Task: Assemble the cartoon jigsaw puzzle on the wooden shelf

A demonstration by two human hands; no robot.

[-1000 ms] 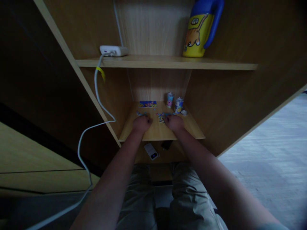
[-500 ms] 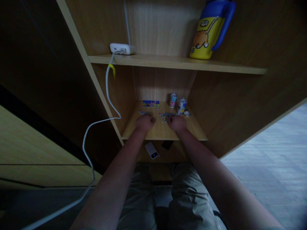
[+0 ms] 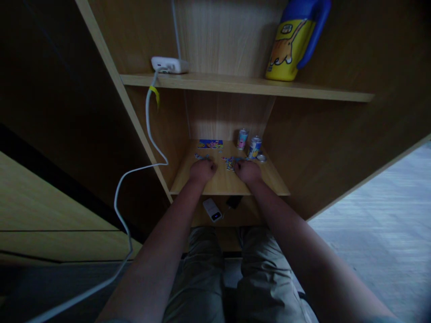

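Observation:
On the lower wooden shelf (image 3: 218,183), several small colourful jigsaw puzzle pieces (image 3: 230,163) lie in a cluster between my hands. My right hand (image 3: 248,171) rests at the right edge of this cluster, fingers curled together; what they pinch, if anything, is hidden. Further left, my left hand (image 3: 201,170) is closed too, just in front of other loose pieces (image 3: 202,157), and its fingertips do not show clearly. Behind the pieces lies a flat blue picture card (image 3: 210,144) with cartoon figures. Two small printed cans (image 3: 242,139) (image 3: 254,147) stand at the back right.
A round metal lid (image 3: 261,158) lies beside the nearer can. Overhead, an upper shelf (image 3: 235,85) holds a blue and yellow mug (image 3: 286,49) and a white charger (image 3: 169,65), whose cable (image 3: 116,202) hangs left. Below are a white power bank (image 3: 212,210) and a dark phone-like object (image 3: 234,201).
The whole view has shifted slightly, so things sit a little higher in the picture. Both hands stay closed at almost the same spots among the puzzle pieces.

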